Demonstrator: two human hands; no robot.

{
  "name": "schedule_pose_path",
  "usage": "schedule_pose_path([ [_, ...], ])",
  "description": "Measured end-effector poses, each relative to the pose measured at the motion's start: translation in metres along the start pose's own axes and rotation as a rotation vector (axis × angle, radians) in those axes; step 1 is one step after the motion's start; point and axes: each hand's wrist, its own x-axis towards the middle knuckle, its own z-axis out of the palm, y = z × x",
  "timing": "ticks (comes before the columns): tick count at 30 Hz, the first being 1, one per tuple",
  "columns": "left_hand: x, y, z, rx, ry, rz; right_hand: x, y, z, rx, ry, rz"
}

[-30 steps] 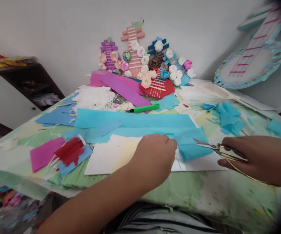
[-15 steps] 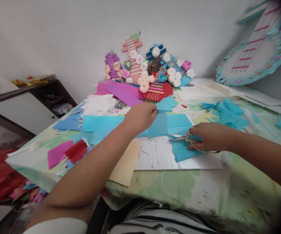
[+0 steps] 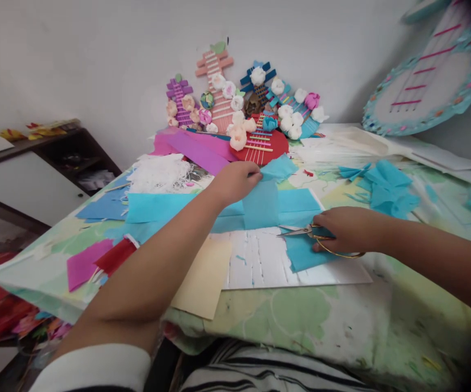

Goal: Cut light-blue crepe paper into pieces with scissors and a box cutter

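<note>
My left hand (image 3: 239,182) pinches the upper end of a blue crepe paper piece (image 3: 261,204), which hangs down from the fingers. In my right hand (image 3: 349,231) is a pair of gold-handled scissors (image 3: 298,231), its blades a little apart and pointing left, close to the lower edge of that paper. Another blue paper piece (image 3: 301,257) lies under the scissors on a white foam board (image 3: 255,272) scored with rough lines. Behind, a blue paper strip (image 3: 157,207) stretches across the board and table, partly hidden by my left arm.
Decorated miniature guitars (image 3: 262,144) lean along the wall, and a larger one (image 3: 423,92) stands at right. Crumpled blue paper (image 3: 388,188) lies right of the board. White shredded paper (image 3: 157,174), magenta paper (image 3: 86,264) and a beige sheet (image 3: 203,277) are at left.
The view has shifted slightly. My left hand still pinches the blue paper, and the scissors stay near its lower edge with little visible movement.
</note>
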Motion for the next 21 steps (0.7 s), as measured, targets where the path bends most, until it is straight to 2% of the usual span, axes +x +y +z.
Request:
schedule_pose_path([
  [3, 0.007, -0.01, 0.009, -0.101, -0.01, -0.019, -0.003, 0.001, -0.009, 0.11, -0.045, 0.058],
  [6, 0.009, -0.02, 0.018, -0.199, -0.015, -0.031, -0.001, 0.008, -0.024, 0.441, -0.087, 0.172],
  [8, 0.006, -0.025, 0.022, -0.252, -0.037, -0.024, 0.009, 0.012, -0.033, 0.894, 0.002, 0.216],
  [10, -0.002, -0.025, 0.021, -0.291, -0.083, -0.004, 0.028, 0.01, -0.04, 1.493, 0.102, 0.171],
  [12, -0.015, -0.019, 0.016, -0.311, -0.14, 0.031, 0.053, 0.0, -0.043, 1.735, 0.074, 0.113],
  [16, -0.051, 0.006, 0.003, -0.28, -0.234, 0.128, 0.098, -0.038, -0.03, 1.922, -0.083, 0.026],
  [18, -0.072, 0.021, 0.001, -0.229, -0.252, 0.159, 0.111, -0.054, -0.02, 1.955, -0.187, -0.016],
  [21, -0.098, 0.039, 0.008, -0.156, -0.252, 0.126, 0.118, -0.065, -0.009, 1.996, -0.325, -0.077],
])
